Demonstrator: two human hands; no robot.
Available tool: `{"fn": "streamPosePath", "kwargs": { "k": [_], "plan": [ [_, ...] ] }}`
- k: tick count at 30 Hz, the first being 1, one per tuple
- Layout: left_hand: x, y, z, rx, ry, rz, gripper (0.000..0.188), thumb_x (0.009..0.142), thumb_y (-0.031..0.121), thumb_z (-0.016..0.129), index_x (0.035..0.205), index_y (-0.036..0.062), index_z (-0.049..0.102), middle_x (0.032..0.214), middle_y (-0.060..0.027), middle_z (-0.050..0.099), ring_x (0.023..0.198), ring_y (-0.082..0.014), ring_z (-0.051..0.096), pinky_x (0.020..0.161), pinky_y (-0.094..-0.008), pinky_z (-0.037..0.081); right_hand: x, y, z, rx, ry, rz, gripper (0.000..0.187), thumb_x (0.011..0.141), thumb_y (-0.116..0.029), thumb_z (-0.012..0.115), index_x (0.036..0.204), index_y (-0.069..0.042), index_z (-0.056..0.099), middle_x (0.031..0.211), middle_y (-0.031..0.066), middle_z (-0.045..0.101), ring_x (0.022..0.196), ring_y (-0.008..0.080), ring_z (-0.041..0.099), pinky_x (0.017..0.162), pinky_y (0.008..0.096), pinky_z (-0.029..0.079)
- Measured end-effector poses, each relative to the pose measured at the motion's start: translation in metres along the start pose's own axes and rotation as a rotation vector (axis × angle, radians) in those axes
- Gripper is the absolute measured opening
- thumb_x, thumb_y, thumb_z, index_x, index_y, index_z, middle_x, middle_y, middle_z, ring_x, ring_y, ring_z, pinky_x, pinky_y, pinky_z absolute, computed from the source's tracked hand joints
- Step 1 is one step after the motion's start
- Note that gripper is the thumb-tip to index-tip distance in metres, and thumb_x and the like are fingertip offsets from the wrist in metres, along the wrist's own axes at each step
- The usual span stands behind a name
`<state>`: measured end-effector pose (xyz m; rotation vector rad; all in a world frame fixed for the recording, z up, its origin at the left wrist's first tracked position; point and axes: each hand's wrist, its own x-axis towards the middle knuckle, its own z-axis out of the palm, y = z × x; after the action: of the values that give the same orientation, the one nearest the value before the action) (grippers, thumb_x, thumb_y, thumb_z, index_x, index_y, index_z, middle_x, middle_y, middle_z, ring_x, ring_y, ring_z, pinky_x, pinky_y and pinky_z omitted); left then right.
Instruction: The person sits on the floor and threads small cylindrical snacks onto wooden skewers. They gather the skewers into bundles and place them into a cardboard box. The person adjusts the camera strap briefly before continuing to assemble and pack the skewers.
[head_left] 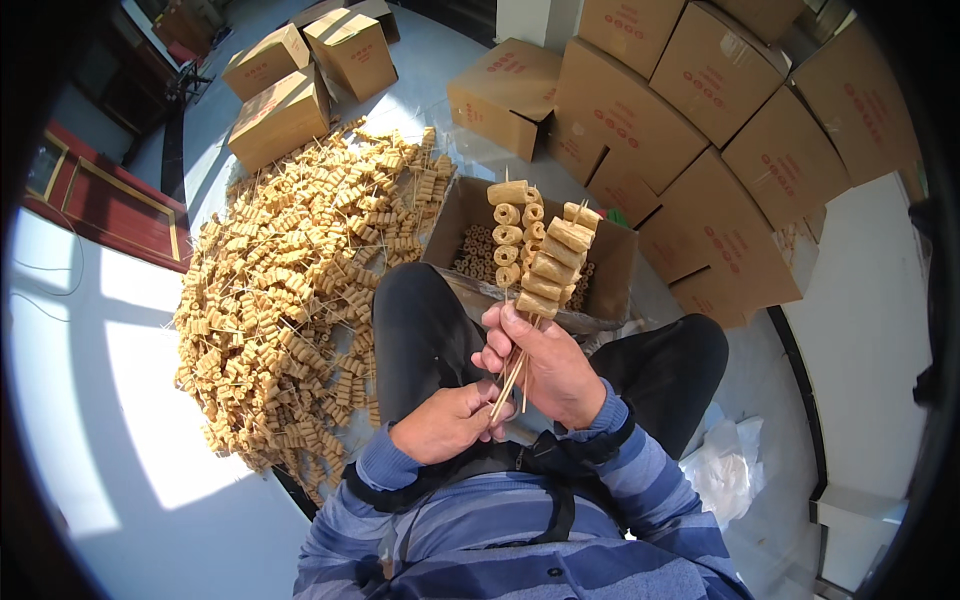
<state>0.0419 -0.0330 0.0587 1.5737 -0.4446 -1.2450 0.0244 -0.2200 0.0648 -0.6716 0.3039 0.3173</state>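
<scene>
Pale floor ringed with cardboard boxes (700, 70), a seated person working over their knees.

Right hand (545, 365) is clamped round the stick ends of a bunch of skewers (535, 250) threaded with tan rolls, held upright above an open box (610, 265) just beyond the knees. Left hand (445, 420) is curled at the stick tips, touching the right (grip there unclear). A big heap of filled skewers (290, 290) crowds the left; sunlit bare floor lies near left, stacked boxes wall the far right.

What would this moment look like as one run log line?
right hand: grips bunch of tan roll skewers | left hand: at stick ends | open brown cardboard box: ahead
</scene>
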Motion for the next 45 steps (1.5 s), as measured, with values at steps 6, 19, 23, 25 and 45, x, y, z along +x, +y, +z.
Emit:
{"fn": "streamPosePath", "kwargs": {
  "k": [6,19,23,25,45],
  "plan": [
    [-0.004,0.028,-0.032,-0.297,0.364,0.195,0.052,0.102,0.036,0.061,0.138,0.0006,0.048,0.124,-0.0104,0.061,0.114,-0.0192,0.06,0.095,-0.0363,0.052,-0.038,-0.005,-0.011,-0.205,-0.023,0.044,0.029,0.109,-0.03,0.048,0.116,-0.004,0.056,0.069,-0.0041,0.046,0.063,0.0084,0.048,0.076,0.0295,0.05],
    [0.034,0.045,-0.024,-0.694,0.476,0.408,0.029,0.098,0.027,0.069,0.108,0.0054,0.051,0.102,-0.0088,0.066,0.092,-0.019,0.069,0.08,-0.035,0.059,-0.055,0.017,-0.023,-0.401,-0.032,0.097,0.034,0.107,-0.027,0.052,0.128,-0.001,0.059,0.066,-0.0032,0.049,0.063,0.0079,0.05,0.071,0.0268,0.049],
    [0.034,0.041,-0.027,-0.645,0.487,0.418,0.029,0.098,0.026,0.069,0.107,0.0054,0.051,0.1,-0.0104,0.066,0.087,-0.0191,0.069,0.075,-0.0332,0.059,-0.052,0.019,-0.023,-0.429,-0.031,0.144,0.036,0.108,-0.027,0.049,0.132,-0.001,0.054,0.069,-0.0007,0.052,0.064,0.0097,0.055,0.073,0.0283,0.051],
    [0.031,0.039,-0.03,-0.651,0.497,0.411,0.028,0.099,0.026,0.067,0.108,0.0054,0.051,0.1,-0.0103,0.066,0.087,-0.019,0.069,0.074,-0.0325,0.059,-0.051,0.018,-0.025,-0.431,-0.006,0.141,0.036,0.109,-0.028,0.047,0.132,0.0,0.052,0.071,0.0009,0.053,0.064,0.011,0.057,0.074,0.0297,0.053],
    [0.026,-0.002,0.017,-0.984,0.408,0.671,0.048,0.101,0.035,0.061,0.139,0.011,0.046,0.125,-0.0099,0.06,0.119,-0.0229,0.059,0.105,-0.0408,0.05,-0.069,0.027,-0.041,-0.104,-0.485,0.446,0.04,0.111,-0.036,0.035,0.106,0.0,0.054,0.054,-0.0018,0.041,0.04,0.0079,0.043,0.044,0.0269,0.051]
  ]
}}
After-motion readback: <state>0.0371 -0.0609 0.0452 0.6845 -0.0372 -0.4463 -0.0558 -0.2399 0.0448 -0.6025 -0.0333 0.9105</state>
